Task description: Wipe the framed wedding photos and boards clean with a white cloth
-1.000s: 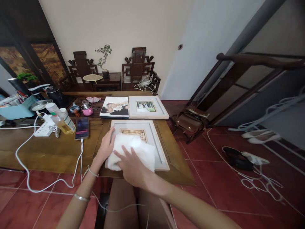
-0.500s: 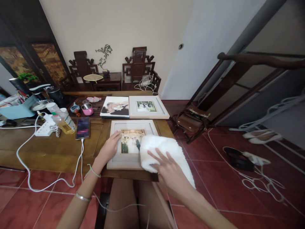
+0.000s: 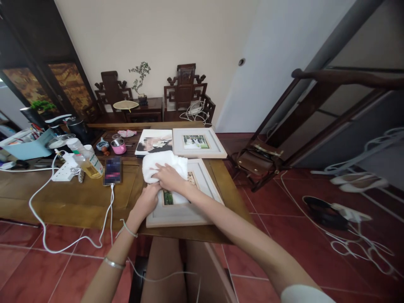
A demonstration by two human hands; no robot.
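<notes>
A picture frame [image 3: 205, 212] with a pale wooden rim and a wide light mat lies flat at the table's near edge, its photo partly covered by my arm. A fluffy white cloth [image 3: 164, 160] is bunched over its upper left corner, with my right hand [image 3: 170, 176] pressing down on it, fingers over the folds. My left hand [image 3: 147, 201] grips the frame's left side, its bent fingers close to the cloth and my right hand. Behind it are a second picture frame [image 3: 216, 147] and a photo album or print [image 3: 154, 142], side by side.
Left on the wooden table [image 3: 72, 202] are a charging phone [image 3: 112, 170], a bottle of yellowish liquid [image 3: 90, 164], a white power strip [image 3: 65, 170] and a pink cup [image 3: 118, 146]. A white cable [image 3: 41, 227] hangs over the near edge. A brown bag [image 3: 257, 162] rests on a chair at right.
My right hand has moved the cloth from the frame's lower right side to its upper left corner. My left hand stays by the left side, its fingers now more bent.
</notes>
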